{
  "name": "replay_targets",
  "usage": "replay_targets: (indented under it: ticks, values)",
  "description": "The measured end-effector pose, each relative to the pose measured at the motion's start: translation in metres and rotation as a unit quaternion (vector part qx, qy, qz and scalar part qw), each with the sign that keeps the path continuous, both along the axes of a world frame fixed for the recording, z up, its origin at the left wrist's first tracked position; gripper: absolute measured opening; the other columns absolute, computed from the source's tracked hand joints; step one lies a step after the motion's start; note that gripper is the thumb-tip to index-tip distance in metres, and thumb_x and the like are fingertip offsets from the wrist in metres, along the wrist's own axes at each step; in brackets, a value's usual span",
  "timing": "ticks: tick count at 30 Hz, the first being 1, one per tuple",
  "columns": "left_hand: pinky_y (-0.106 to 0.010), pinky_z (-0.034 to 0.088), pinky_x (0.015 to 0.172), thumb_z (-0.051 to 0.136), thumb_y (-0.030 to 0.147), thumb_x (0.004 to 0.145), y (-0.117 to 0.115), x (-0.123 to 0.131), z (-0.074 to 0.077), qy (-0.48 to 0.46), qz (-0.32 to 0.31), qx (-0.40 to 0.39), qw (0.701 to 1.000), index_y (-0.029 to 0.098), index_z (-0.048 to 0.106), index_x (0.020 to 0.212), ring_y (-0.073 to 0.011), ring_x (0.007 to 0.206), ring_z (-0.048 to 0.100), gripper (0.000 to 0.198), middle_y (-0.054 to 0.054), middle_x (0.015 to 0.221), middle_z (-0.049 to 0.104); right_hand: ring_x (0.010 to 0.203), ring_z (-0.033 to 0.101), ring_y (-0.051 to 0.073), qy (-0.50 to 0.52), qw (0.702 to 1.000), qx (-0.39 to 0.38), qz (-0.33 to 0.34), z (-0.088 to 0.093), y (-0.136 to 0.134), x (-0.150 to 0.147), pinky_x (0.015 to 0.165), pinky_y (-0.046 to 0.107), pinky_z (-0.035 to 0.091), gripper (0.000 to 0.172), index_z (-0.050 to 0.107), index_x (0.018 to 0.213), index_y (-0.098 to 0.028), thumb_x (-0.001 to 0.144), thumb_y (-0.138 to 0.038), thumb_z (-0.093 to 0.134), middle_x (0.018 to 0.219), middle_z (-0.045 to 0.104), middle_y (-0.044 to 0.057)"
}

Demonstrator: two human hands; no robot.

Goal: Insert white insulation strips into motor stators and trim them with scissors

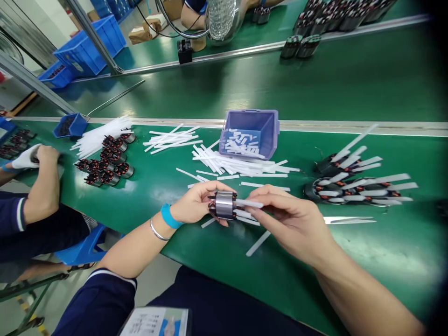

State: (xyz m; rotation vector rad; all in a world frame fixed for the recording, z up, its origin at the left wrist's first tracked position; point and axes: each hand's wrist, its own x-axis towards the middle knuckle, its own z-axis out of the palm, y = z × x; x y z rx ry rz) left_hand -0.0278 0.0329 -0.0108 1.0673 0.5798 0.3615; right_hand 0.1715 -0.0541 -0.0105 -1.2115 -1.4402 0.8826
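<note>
On the counter [402, 261], a bin [275, 135] sits at twelve o'clock, likely for easy reach. My left hand [192, 203] at nine grips the motor part [225, 205] sideways, probably so its end faces my right hand [297, 224] at three, pinching a white strip [248, 203].

The round part [225, 205] is showing smooth, shiny metal. White strips [254, 166] are looking like smooth, dull plastic. The green table [402, 252] is shining, all smooth and glossy. The purple bin [271, 133] is looking like slick plastic. The bracelet [154, 231] is glinting like metal. The wearer's sleeve [94, 303] is looking like dull cloth.
</note>
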Motion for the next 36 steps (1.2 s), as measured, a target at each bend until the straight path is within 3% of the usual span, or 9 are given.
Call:
replay_targets:
  ticks: [4, 6, 12, 17, 22, 28, 31, 36]
  values:
    - [-0.036, 0.062, 0.069, 0.074, 0.031, 0.074, -0.004, 0.001, -0.003, -0.013, -0.007, -0.013, 1.000, 0.013, 0.064, 0.118, -0.0228, 0.076, 0.073, 0.048, -0.012, 0.097, 0.072, 0.065, 0.066, 0.017, 0.035, 0.995, -0.056, -0.076, -0.011, -0.002, -0.008, 0.060, 0.027, 0.055, 0.013, 0.069, 0.086, -0.021, 0.074, -0.024, 0.071, 0.077, 0.071, 0.004]
    - [-0.035, 0.062, 0.071, 0.074, 0.026, 0.072, -0.008, 0.003, -0.006, -0.002, 0.010, 0.005, 1.000, 0.012, 0.064, 0.121, -0.0221, 0.077, 0.073, 0.051, -0.013, 0.097, 0.072, 0.062, 0.065, 0.016, 0.057, 0.992, -0.066, -0.086, -0.014, -0.001, -0.011, 0.058, 0.025, 0.054, 0.007, 0.066, 0.077, -0.021, 0.071, -0.021, 0.069, 0.073, 0.069, 0.003]
    - [-0.022, 0.055, 0.061, 0.064, 0.013, 0.072, -0.017, 0.008, -0.012, 0.102, 0.049, 0.159, 0.981, 0.008, 0.068, 0.117, -0.0121, 0.063, 0.067, 0.046, -0.009, 0.086, 0.074, 0.062, 0.064, 0.015, 0.038, 0.996, -0.056, -0.066, -0.022, 0.003, -0.012, 0.053, 0.022, 0.053, 0.010, 0.062, 0.064, -0.023, 0.062, -0.013, 0.065, 0.075, 0.066, 0.002]
    - [-0.023, 0.055, 0.068, 0.058, 0.009, 0.070, -0.018, 0.006, -0.011, 0.127, 0.038, 0.283, 0.950, 0.012, 0.071, 0.103, -0.0143, 0.077, 0.068, 0.036, -0.009, 0.096, 0.074, 0.065, 0.068, 0.017, 0.040, 0.992, -0.117, -0.018, -0.028, 0.001, -0.011, 0.057, 0.024, 0.056, 0.013, 0.068, 0.073, -0.023, 0.062, -0.016, 0.067, 0.084, 0.071, 0.003]
    - [-0.023, 0.052, 0.067, 0.062, 0.011, 0.068, -0.018, 0.007, -0.010, 0.162, 0.039, 0.360, 0.918, 0.014, 0.068, 0.087, -0.0145, 0.074, 0.065, 0.020, -0.006, 0.085, 0.074, 0.067, 0.066, 0.019, 0.006, 0.992, -0.125, 0.007, -0.029, 0.001, -0.004, 0.057, 0.025, 0.054, 0.002, 0.069, 0.067, -0.023, 0.066, -0.024, 0.070, 0.078, 0.071, 0.004]
    - [-0.022, 0.050, 0.063, 0.061, 0.010, 0.067, -0.020, 0.007, -0.009, 0.121, 0.028, 0.340, 0.932, 0.011, 0.068, 0.086, -0.0126, 0.068, 0.063, 0.020, -0.007, 0.081, 0.072, 0.061, 0.064, 0.018, 0.069, 0.989, -0.130, 0.011, -0.026, 0.001, -0.002, 0.049, 0.025, 0.053, 0.022, 0.063, 0.057, -0.022, 0.062, -0.032, 0.082, 0.073, 0.070, 0.005]
    - [-0.022, 0.052, 0.067, 0.062, 0.007, 0.065, -0.019, 0.007, -0.007, 0.100, 0.032, 0.288, 0.952, 0.013, 0.068, 0.084, -0.0127, 0.071, 0.064, 0.021, -0.006, 0.083, 0.072, 0.058, 0.064, 0.018, 0.077, 0.986, -0.144, 0.023, -0.025, 0.002, 0.000, 0.046, 0.025, 0.052, 0.032, 0.061, 0.056, -0.021, 0.059, -0.039, 0.086, 0.072, 0.069, 0.005]
    - [-0.026, 0.056, 0.069, 0.067, 0.012, 0.070, -0.002, -0.006, 0.005, 0.027, 0.121, 0.149, 0.981, 0.012, 0.070, 0.089, -0.0148, 0.073, 0.068, 0.020, -0.007, 0.084, 0.072, 0.066, 0.066, 0.019, -0.010, 0.995, -0.098, 0.011, -0.025, 0.011, 0.004, 0.057, 0.031, 0.057, 0.025, 0.070, 0.085, -0.025, 0.073, -0.046, 0.076, 0.088, 0.072, 0.005]
